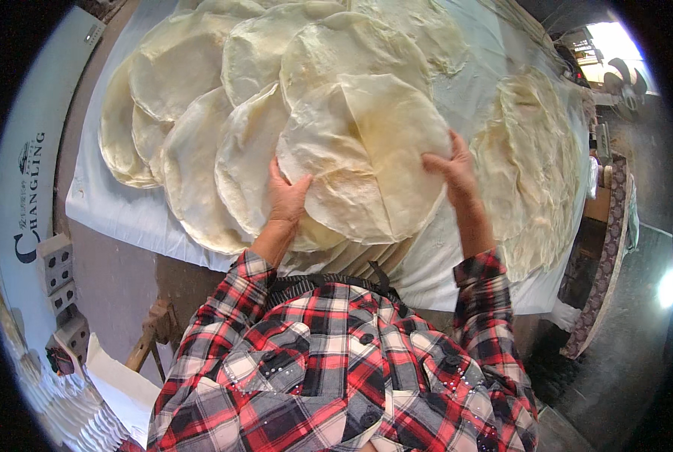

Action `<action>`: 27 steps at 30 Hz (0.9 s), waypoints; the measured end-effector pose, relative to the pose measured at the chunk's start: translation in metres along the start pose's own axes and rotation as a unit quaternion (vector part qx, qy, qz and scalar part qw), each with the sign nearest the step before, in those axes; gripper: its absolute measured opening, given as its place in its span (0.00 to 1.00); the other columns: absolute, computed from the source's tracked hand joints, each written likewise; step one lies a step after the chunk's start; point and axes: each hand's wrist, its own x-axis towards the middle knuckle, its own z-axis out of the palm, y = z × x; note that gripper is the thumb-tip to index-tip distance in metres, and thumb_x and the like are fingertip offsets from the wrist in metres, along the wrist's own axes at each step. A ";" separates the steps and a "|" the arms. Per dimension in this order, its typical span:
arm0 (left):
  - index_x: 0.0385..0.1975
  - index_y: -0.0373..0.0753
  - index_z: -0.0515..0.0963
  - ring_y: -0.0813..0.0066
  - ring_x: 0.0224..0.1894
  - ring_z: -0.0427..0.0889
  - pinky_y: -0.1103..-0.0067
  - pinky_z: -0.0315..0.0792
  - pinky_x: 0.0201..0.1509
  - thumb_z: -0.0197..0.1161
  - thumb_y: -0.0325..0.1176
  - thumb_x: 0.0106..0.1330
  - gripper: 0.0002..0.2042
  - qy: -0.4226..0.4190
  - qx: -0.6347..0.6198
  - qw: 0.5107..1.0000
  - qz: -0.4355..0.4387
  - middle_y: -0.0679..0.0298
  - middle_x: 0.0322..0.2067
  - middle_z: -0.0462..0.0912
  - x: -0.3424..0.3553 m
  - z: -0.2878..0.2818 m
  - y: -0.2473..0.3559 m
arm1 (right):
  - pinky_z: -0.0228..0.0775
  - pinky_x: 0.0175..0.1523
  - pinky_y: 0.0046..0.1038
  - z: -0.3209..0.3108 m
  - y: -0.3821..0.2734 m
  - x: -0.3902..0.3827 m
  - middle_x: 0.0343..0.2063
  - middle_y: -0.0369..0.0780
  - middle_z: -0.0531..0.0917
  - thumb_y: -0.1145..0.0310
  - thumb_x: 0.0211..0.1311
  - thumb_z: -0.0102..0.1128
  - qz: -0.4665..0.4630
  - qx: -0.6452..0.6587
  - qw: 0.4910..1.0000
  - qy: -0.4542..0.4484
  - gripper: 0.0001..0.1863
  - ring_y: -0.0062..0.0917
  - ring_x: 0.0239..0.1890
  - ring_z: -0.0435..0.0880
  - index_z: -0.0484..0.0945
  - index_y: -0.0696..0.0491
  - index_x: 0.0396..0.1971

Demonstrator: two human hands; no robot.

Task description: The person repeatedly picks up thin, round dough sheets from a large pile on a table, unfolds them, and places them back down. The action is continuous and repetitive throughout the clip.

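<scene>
A thin, round, cream-coloured sheet (404, 143), like a flatbread or dough skin, is held up over the table in front of me. A straight crease runs down its middle, and its left half is wrinkled. My left hand (288, 197) pinches its lower left edge between thumb and fingers. On the opposite edge my right hand (457, 169) grips it, thumb on top and the fingers partly hidden beneath. Similar round sheets (253, 139) lie overlapping behind and to the left of it. What lies directly under the held sheet is hidden.
A white cloth (464, 98) covers the table. To the right rests a wrinkled pile of sheets (532, 166). A fan (625, 84) stands at the far right. Hollow blocks (56, 273) and a wooden frame (152, 331) are at the left, beside a pale panel (31, 151).
</scene>
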 end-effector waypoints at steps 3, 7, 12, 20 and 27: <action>0.61 0.35 0.57 0.69 0.51 0.74 0.75 0.70 0.56 0.63 0.18 0.51 0.35 0.015 0.002 1.000 -0.007 0.57 0.52 0.72 -0.005 0.006 0.010 | 0.75 0.42 0.24 -0.050 -0.019 0.033 0.40 0.37 0.81 0.82 0.43 0.68 0.019 0.009 1.000 -0.008 0.37 0.22 0.36 0.81 0.66 0.57 0.58; 0.61 0.35 0.58 0.69 0.49 0.75 0.76 0.71 0.54 0.65 0.20 0.51 0.35 0.034 0.044 0.998 -0.034 0.57 0.51 0.73 -0.001 0.005 0.012 | 0.74 0.44 0.24 -0.097 -0.053 0.062 0.40 0.38 0.81 0.81 0.41 0.69 0.030 -0.017 0.999 -0.030 0.36 0.23 0.36 0.81 0.69 0.57 0.56; 0.61 0.35 0.57 0.68 0.53 0.73 0.75 0.68 0.57 0.65 0.20 0.52 0.35 0.033 0.026 0.998 -0.040 0.56 0.53 0.71 -0.004 0.009 0.024 | 0.73 0.46 0.24 -0.146 -0.072 0.096 0.40 0.39 0.81 0.80 0.42 0.68 0.027 -0.059 0.998 -0.027 0.36 0.24 0.38 0.80 0.67 0.58 0.57; 0.59 0.35 0.61 0.72 0.49 0.75 0.77 0.71 0.55 0.61 0.19 0.53 0.30 -0.014 0.060 0.996 -0.064 0.60 0.50 0.73 -0.006 -0.003 0.041 | 0.73 0.45 0.21 -0.152 -0.061 0.088 0.46 0.37 0.79 0.79 0.50 0.64 0.090 -0.078 0.982 -0.143 0.32 0.17 0.42 0.79 0.68 0.57 0.58; 0.60 0.35 0.62 0.64 0.54 0.73 0.71 0.68 0.57 0.58 0.20 0.52 0.31 0.101 0.441 0.883 0.123 0.55 0.51 0.73 -0.004 -0.017 0.049 | 0.67 0.57 0.32 -0.131 0.017 0.078 0.55 0.46 0.73 0.58 0.48 0.66 -0.002 -0.383 0.921 -0.066 0.40 0.31 0.56 0.72 0.63 0.60 0.61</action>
